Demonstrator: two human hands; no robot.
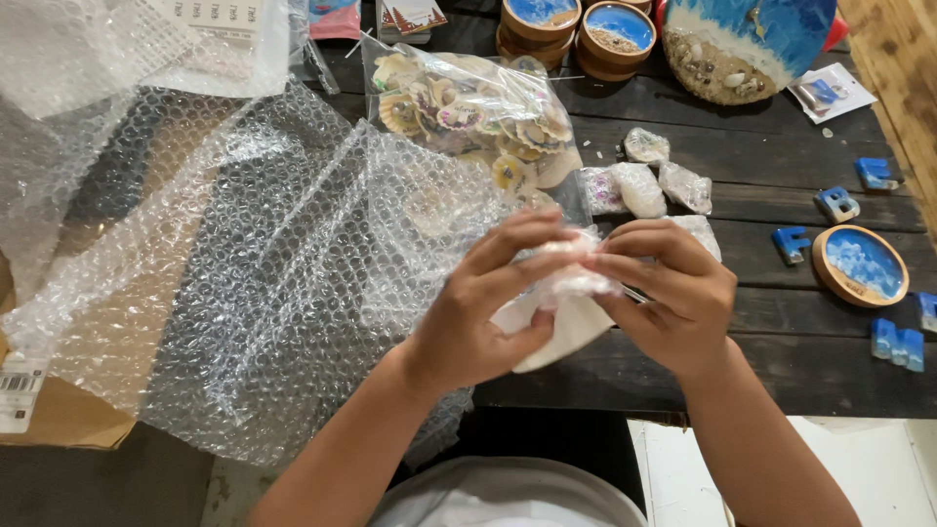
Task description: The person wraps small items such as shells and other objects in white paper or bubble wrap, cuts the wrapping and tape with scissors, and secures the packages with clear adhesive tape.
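A pale, flat shell-shaped piece half wrapped in clear bubble film (566, 317) is held above the near edge of the dark wooden plank table (781, 361). It is pinched from both sides: left hand (488, 307) and right hand (673, 293), fingers closed on the wrap. Beside it: 1 large clear bubble-wrap sheet (254, 283), 1 clear plastic bag of painted shells (478, 122), 4 small wrapped bundles (644, 185).

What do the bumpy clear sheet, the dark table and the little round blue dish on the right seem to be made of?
Bumpy sheet: clear plastic bubble wrap, shown by its rows of glossy air pockets. Table: dark-stained wood, matte, with plank seams and grain. Round dish: a pale wooden rim around a shiny blue-and-white fill, possibly resin.
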